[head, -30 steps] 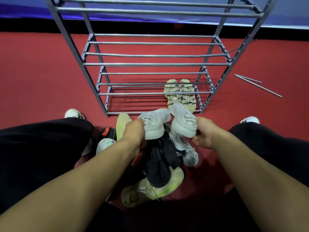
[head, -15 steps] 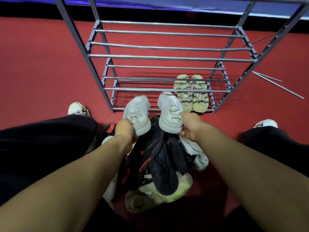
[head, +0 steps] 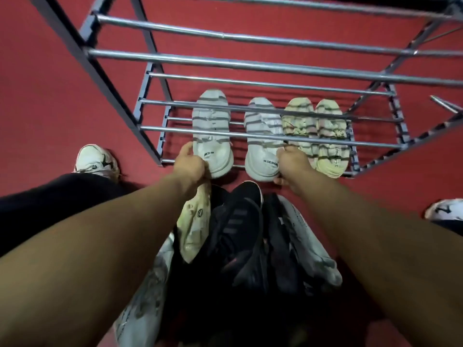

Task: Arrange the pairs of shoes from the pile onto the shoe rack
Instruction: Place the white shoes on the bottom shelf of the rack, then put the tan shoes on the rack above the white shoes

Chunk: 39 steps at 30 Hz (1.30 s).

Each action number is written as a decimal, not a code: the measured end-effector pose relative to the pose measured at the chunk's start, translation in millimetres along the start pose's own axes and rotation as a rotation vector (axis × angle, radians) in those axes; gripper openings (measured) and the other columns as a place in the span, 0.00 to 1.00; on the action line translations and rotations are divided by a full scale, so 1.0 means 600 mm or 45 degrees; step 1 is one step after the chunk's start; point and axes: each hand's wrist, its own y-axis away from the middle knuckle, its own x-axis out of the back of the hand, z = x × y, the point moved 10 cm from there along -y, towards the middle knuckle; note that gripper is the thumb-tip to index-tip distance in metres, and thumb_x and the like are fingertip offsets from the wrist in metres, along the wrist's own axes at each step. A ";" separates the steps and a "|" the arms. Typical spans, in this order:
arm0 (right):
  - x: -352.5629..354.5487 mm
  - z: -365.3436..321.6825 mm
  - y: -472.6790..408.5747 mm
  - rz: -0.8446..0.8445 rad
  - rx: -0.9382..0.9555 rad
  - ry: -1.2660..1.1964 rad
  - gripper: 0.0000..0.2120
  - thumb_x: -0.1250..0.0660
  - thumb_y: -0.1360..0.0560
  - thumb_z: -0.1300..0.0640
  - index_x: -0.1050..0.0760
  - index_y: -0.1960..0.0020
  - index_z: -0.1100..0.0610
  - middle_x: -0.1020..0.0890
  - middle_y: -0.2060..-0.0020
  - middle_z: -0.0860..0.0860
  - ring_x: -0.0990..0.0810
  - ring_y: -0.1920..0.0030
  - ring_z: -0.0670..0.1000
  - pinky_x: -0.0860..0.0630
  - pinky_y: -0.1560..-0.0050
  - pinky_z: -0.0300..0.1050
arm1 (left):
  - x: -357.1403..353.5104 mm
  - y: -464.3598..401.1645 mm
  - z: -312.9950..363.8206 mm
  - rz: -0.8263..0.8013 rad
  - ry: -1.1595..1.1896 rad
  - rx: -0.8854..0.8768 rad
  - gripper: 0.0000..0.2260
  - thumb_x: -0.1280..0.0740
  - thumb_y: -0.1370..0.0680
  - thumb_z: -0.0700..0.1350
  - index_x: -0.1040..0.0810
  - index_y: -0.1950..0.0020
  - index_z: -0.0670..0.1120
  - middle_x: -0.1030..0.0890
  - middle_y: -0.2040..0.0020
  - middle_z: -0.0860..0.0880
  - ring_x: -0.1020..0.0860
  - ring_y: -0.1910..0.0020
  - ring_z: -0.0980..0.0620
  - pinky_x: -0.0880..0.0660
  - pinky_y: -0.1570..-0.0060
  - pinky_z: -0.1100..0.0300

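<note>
Two white sneakers lie toe-inward on the bottom shelf of the grey metal shoe rack [head: 250,65]. My left hand [head: 190,164] grips the heel of the left white sneaker [head: 212,132]. My right hand [head: 292,162] grips the heel of the right white sneaker [head: 263,139]. A pale yellow-green pair [head: 317,131] rests on the same shelf, just right of them. The pile [head: 240,244] of black, white and cream shoes lies on the floor between my arms.
Red carpet [head: 50,96] covers the floor. My own white shoes show at the left [head: 96,160] and right [head: 444,210], with black trouser legs beside them. A loose metal rod [head: 443,103] lies right of the rack. The upper shelves' bars cross over the shoes.
Both hands lifted the white sneakers off the pile and carried them forward onto the bottom shelf. The camera leaned closer to the rack.
</note>
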 end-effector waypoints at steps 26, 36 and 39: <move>-0.074 0.041 -0.016 -0.163 0.076 0.294 0.25 0.39 0.25 0.46 0.29 0.31 0.55 0.23 0.37 0.53 0.22 0.40 0.57 0.22 0.39 0.58 | 0.074 -0.028 -0.109 0.106 -1.111 0.102 0.42 0.30 0.26 0.53 0.50 0.22 0.42 0.34 0.27 0.36 0.33 0.30 0.36 0.34 0.32 0.45; -0.092 0.024 0.207 -0.512 0.325 0.682 0.16 0.36 0.22 0.51 0.26 0.37 0.58 0.21 0.48 0.54 0.22 0.46 0.55 0.27 0.43 0.48 | 0.091 0.024 -0.148 -0.205 -1.021 0.460 0.27 0.30 0.27 0.54 0.28 0.33 0.42 0.22 0.39 0.44 0.23 0.41 0.45 0.26 0.41 0.53; -0.082 0.063 0.250 -0.410 0.386 0.793 0.21 0.35 0.22 0.57 0.33 0.30 0.51 0.20 0.44 0.56 0.22 0.47 0.55 0.27 0.47 0.43 | 0.070 0.091 -0.161 -0.401 -0.873 0.463 0.06 0.35 0.22 0.42 0.24 0.56 0.40 0.23 0.61 0.40 0.22 0.64 0.43 0.24 0.62 0.53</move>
